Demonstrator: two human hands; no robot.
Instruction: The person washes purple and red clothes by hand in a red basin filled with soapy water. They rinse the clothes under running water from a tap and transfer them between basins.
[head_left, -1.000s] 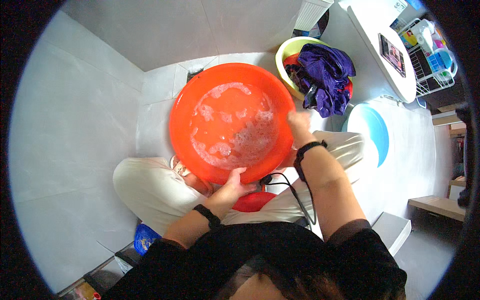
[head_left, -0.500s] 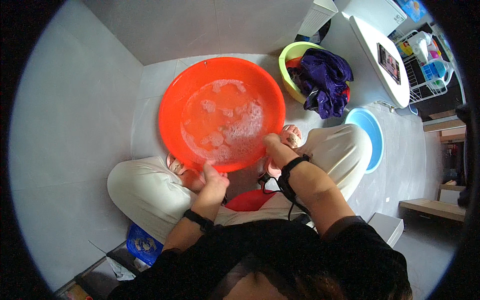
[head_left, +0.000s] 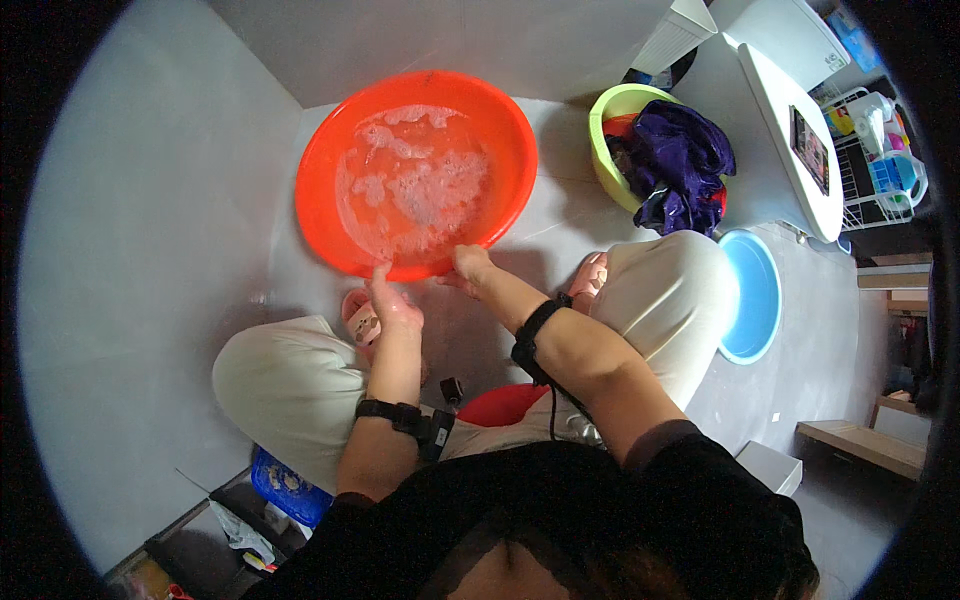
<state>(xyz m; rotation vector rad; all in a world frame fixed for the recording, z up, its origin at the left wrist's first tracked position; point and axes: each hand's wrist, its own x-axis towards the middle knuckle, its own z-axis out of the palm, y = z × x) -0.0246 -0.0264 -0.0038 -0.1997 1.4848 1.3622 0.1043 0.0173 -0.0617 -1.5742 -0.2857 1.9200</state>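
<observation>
A wide orange-red basin point(head_left: 515, 135) with foamy water point(head_left: 430, 185) in it sits on the floor ahead of me. At its near rim, my left hand point(head_left: 397, 303) has the thumb up against the edge and the fingers curled below. A little to the right, my right hand point(head_left: 470, 267) grips the same rim, its fingers partly hidden under the basin. Both arms reach forward between my bent knees, with a black strap point(head_left: 537, 325) round the right forearm and another point(head_left: 392, 412) round the left.
A yellow-green tub point(head_left: 603, 130) at the right holds dark purple cloth point(head_left: 680, 165). A light-blue basin point(head_left: 757, 300) stands beside my right knee. Grey walls border the far and left sides. A white appliance point(head_left: 755, 150) with a phone-like device point(head_left: 808, 150) on top is at the far right.
The orange-red basin has moved away from me and slightly left, with both hands on its near rim. My right hand has come closer to my left.
</observation>
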